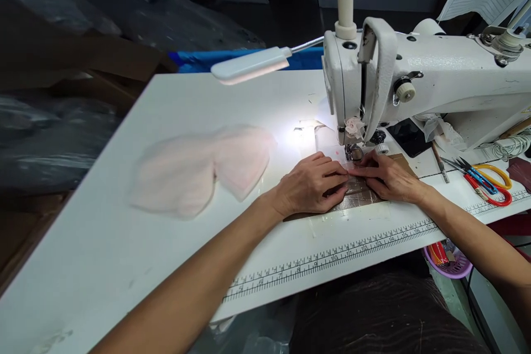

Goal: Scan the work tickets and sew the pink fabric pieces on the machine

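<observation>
Under the needle area of a white sewing machine (pixel 352 152), both hands meet at a thin pale piece of fabric (pixel 335 150). My left hand (pixel 317 183) has its fingers curled and pressed together at the fabric's near edge. From the right, my right hand (pixel 388 177) pinches with thumb and forefinger close to the presser foot; the bit between those fingertips is mostly hidden. Beneath both hands lies a shiny brown covering (pixel 359 199) on the table. To the left rests a pale pink, lobed fabric piece (pixel 178 174), slightly blurred.
A lamp (pixel 251 65) on a flexible neck lights the white table (pixel 166 265). Scissors (pixel 492 191), snips (pixel 477 174) and a dark phone-like slab (pixel 409 137) lie at the right. A ruler strip (pixel 332 260) follows the front edge; a purple basket (pixel 454 265) sits below.
</observation>
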